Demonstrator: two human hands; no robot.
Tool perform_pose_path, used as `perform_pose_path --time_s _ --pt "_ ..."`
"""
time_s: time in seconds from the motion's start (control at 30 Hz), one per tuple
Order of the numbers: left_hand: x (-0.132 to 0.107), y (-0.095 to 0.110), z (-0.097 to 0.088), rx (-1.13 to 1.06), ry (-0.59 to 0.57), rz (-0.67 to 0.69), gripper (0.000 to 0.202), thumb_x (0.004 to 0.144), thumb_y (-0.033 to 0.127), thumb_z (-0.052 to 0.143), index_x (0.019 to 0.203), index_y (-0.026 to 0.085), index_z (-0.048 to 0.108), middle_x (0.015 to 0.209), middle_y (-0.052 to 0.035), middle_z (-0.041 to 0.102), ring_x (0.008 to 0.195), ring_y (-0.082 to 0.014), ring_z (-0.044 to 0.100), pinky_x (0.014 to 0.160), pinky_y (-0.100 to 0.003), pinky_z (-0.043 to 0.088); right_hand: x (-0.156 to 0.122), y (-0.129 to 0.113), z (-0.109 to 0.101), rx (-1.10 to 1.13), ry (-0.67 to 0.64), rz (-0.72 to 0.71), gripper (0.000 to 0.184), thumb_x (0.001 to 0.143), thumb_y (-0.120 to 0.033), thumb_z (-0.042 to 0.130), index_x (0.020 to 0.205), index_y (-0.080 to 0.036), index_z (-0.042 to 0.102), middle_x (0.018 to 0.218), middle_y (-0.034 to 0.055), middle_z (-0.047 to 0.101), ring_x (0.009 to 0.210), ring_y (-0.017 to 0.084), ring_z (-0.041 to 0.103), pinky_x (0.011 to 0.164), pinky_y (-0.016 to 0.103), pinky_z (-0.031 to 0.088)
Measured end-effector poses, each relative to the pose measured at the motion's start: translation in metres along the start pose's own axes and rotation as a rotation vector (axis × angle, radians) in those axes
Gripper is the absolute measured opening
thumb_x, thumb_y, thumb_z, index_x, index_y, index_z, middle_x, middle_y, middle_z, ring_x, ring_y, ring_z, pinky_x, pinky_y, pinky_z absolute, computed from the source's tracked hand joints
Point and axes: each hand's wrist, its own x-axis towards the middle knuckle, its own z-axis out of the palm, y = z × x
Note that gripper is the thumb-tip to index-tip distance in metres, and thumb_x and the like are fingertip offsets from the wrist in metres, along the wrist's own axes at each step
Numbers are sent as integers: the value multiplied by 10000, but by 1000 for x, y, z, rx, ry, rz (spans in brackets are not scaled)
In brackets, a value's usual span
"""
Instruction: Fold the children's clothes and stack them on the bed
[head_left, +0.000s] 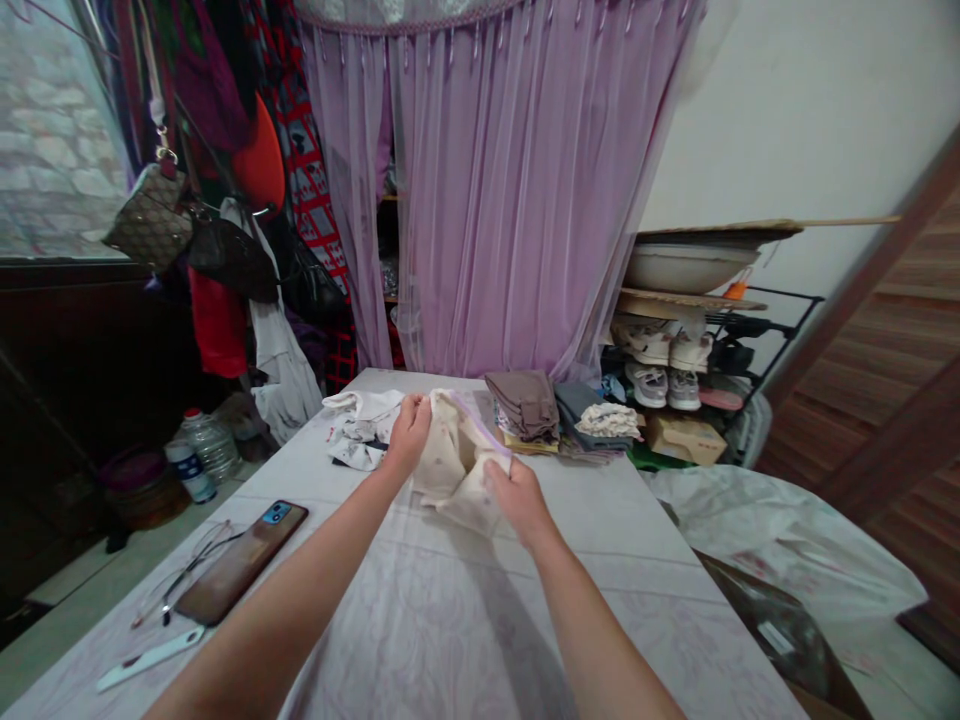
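The left hand (409, 430) and the right hand (517, 500) are both closed narrowly on a cream garment (454, 465) with a lilac edge trim, and neither is spread wide. The left hand gathers its upper edge, while the right hand pinches the trimmed edge, so the cloth hangs in loose bunches between them, low over the desk (600, 620). The work on the desk looks part done: just beyond the cream garment sit a folded taupe garment (523, 403), a folded grey garment (579, 403) and a small patterned cloth (607, 420), all lying in layers. Just left of the cream garment lies a heap of white printed clothes (360, 430), with no neat folds that can be made out, and the cream garment itself is bunched, not laid flat. The heap sits close by the left hand and the folded pieces crowd the far side of the cream garment, leaving little room there. Farther left of the cream garment, near the edge of the desk, lie a phone (241, 562) in a brown case, a pair of glasses (187, 575) and a white plastic strip (150, 660). Well beyond it hangs a lilac net curtain (495, 200), with a shoe rack (667, 360) to the right of that, and a cardboard box (686, 438) sits low by the rack.
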Motion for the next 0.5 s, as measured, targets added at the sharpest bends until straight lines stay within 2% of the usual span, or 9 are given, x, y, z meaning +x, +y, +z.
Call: perform_pose_path --time_s 0.07,0.13,0.17,0.2,0.27,0.3,0.37,0.43,0.5 --pt "-23 -11 -2 99 50 152 355 880 471 451 1087 192 525 1049 -86 599 1034 -234 578 940 -402 458 14 -6 -8 115 32 -18 412 826 -424 465 1072 -172 677 825 37 714 751 185 658 684 272 500" --pt "-52 -22 2 165 74 284 535 824 487 552 1248 175 459 1265 -153 521 1221 -285 496 1043 -462 397 24 -15 -11 106 39 -85 396 816 -425 475 1053 -182 679 865 32 717 804 187 650 720 275 498" --pt "-66 -27 5 200 89 308 640 796 483 601 1320 172 406 1359 -179 457 1307 -307 424 1084 -485 356 27 -20 -12 74 37 -126 375 811 -422 476 1011 -187 689 872 31 718 827 193 645 739 281 495" --pt "-81 -32 10 239 100 296 758 757 475 655 1378 169 347 1429 -202 390 1361 -327 362 1102 -498 335 29 -25 -11 42 33 -169 356 811 -420 473 965 -190 698 873 29 721 842 198 640 755 286 490" --pt "-103 -42 17 315 109 181 910 687 437 729 1434 166 283 1491 -224 313 1396 -356 311 1095 -508 345 30 -35 -8 8 27 -239 342 813 -410 462 914 -196 709 868 20 727 846 202 636 768 291 483" --pt "-110 -48 18 346 80 100 900 676 400 736 1429 162 306 1479 -223 341 1380 -358 340 1078 -498 367 30 -39 -7 0 31 -262 340 813 -407 463 906 -198 714 861 15 731 841 201 637 769 289 479" --pt "-115 -58 14 394 -32 -71 690 708 310 688 1337 154 452 1361 -191 497 1286 -331 467 1030 -452 416 30 -46 -10 -20 53 -290 335 806 -411 483 891 -198 726 829 6 734 812 197 639 754 282 474" --pt "-107 -67 2 437 -153 -207 397 765 234 599 1157 166 591 1155 -124 634 1137 -276 578 975 -397 450 32 -53 -18 -60 87 -307 319 789 -414 515 860 -197 738 787 3 733 775 192 640 726 271 469" --pt "-91 -71 -15 469 -188 -261 238 810 205 535 1027 192 634 1030 -75 672 1043 -241 612 940 -371 462 35 -59 -32 -131 138 -318 291 762 -409 550 814 -198 744 741 3 728 734 187 639 693 263 461"
